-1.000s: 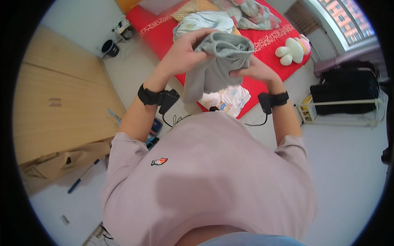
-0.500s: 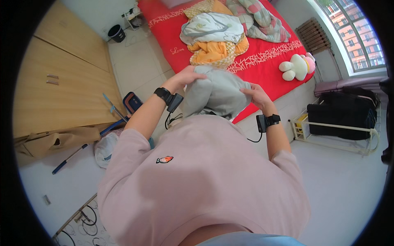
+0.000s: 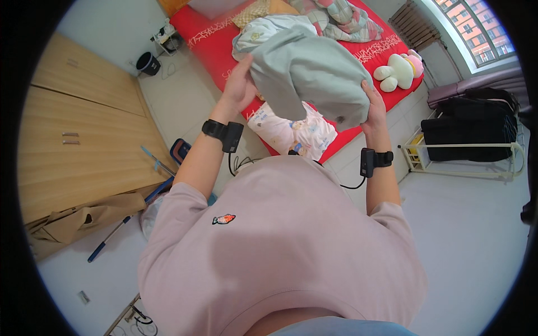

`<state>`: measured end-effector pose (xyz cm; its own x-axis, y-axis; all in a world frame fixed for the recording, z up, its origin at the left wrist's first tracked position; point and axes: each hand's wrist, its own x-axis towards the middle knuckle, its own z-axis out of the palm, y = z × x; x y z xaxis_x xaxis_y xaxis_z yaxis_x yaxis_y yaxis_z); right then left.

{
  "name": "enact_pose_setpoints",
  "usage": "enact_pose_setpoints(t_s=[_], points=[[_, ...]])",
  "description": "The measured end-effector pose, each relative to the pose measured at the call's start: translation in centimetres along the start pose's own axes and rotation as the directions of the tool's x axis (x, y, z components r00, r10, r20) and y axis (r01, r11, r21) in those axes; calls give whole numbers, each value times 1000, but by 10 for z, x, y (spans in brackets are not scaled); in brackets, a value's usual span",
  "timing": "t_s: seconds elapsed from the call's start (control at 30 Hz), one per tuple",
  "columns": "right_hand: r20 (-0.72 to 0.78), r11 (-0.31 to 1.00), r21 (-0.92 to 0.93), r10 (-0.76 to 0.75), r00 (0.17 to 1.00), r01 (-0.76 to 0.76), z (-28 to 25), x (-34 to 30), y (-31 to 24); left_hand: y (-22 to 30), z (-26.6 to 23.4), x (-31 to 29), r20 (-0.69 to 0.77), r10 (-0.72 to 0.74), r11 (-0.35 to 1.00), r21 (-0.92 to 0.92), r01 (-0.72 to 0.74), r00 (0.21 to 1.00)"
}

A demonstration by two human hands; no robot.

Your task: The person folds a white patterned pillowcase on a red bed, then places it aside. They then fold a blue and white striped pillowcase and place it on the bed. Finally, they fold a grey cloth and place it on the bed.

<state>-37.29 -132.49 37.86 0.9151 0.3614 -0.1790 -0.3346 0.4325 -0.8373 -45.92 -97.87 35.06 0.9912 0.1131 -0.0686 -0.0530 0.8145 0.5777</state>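
A light grey-green garment [image 3: 322, 70] is stretched in the air between my hands over the near part of the bed. My left hand [image 3: 241, 87] grips its left edge, with the fingers partly hidden behind the cloth. At the lower right edge, my right hand [image 3: 374, 106] pinches it, thumb on top. A sleeve-like part hangs down in the middle, and a small dark mark shows near the right hand. Below it, a white and pink printed cloth [image 3: 291, 131] lies at the bed's near edge. A white patterned cloth [image 3: 258, 35] is partly covered by the garment.
The bed has a red cover [image 3: 204, 56], with a plaid blanket [image 3: 356, 25] at the back and a plush toy [image 3: 398, 73] at right. A white rack [image 3: 459, 169] bears black clothes. At left stand a wooden wardrobe [image 3: 84, 112], a black bin [image 3: 148, 64] and a mop handle [image 3: 109, 238].
Both hands have lifted the garment up and away from my body and spread it wider. The printed cloth at the bed's near edge has come into view.
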Motion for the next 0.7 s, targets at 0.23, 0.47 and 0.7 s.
enact_pose_setpoints(t_s=[0.23, 0.47, 0.7], points=[[-49, 972, -218, 81, 995, -90, 3, -5, 4, -29, -17, -21, -44, -67, 948, 310, 78, 997], [-48, 937, -315, 145, 988, -153, 19, -28, 17, 18, -43, -48, 30, -218, 961, 181, 210, 975], [82, 829, -551, 161, 984, -90, 55, -49, 52, 45, -78, -96, -29, -154, 971, 178, 157, 988]])
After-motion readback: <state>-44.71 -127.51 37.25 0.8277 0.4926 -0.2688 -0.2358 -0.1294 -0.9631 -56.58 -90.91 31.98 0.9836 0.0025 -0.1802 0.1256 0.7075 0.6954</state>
